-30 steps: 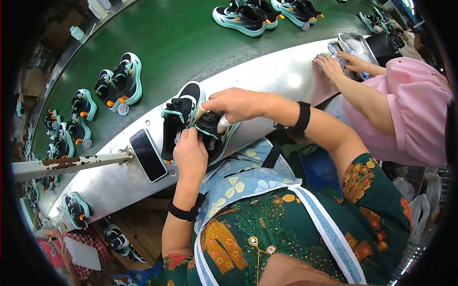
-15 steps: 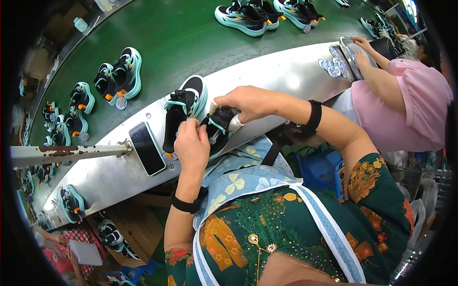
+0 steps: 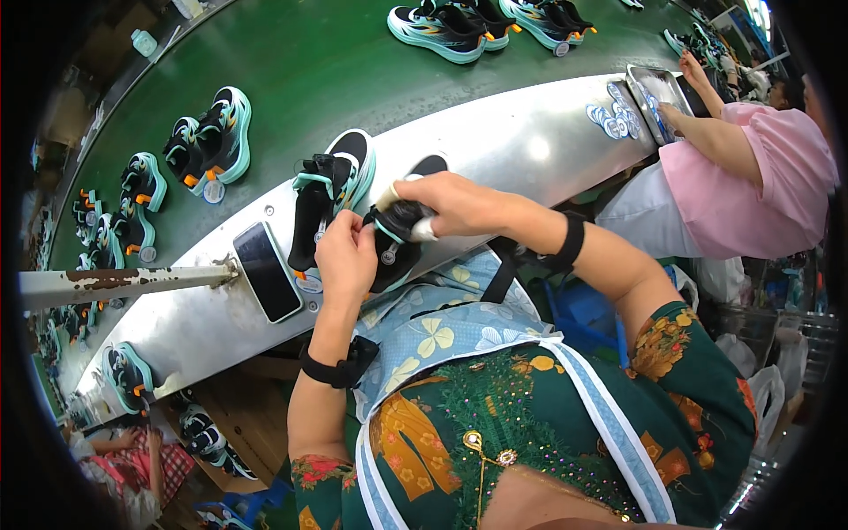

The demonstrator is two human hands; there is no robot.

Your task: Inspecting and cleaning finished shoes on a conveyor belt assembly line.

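At the near edge of the metal surface [image 3: 530,146], both hands work one black-and-teal shoe [image 3: 396,243]. Left hand [image 3: 344,261] has its grip closed on the shoe's upper; right hand [image 3: 459,203] is closed over the toe with a white pad-like item. Judgement: keep the shoe braced by the left hand while the right works. Metal tray [image 3: 652,93] at the far right edge; contents unclear.

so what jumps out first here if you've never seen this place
Both hands, left hand and right hand, grip a black shoe at the steel bench edge. Its mate and a phone lie just left. Beyond, teal pairs ride a green belt.
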